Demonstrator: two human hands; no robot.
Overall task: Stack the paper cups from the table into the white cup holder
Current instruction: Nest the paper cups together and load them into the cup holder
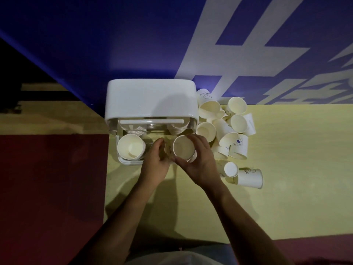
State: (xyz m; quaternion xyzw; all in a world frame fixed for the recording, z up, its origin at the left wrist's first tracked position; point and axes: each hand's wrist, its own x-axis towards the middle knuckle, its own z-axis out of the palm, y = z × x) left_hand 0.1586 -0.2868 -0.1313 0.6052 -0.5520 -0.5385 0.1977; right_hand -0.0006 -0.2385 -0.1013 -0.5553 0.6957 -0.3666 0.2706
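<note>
Right hand grips cup round its rim, over holder right slot. Left hand curled beside it, grip unclear. Likely light, thin-walled, crushable: hold softly at the rim.

Prob. event venue: blue banner w/ big white lettering (dim lighting).

left hand: fingers curled, perhaps pinching; right hand: fingers wrapped round paper cup; forearms converging
</note>
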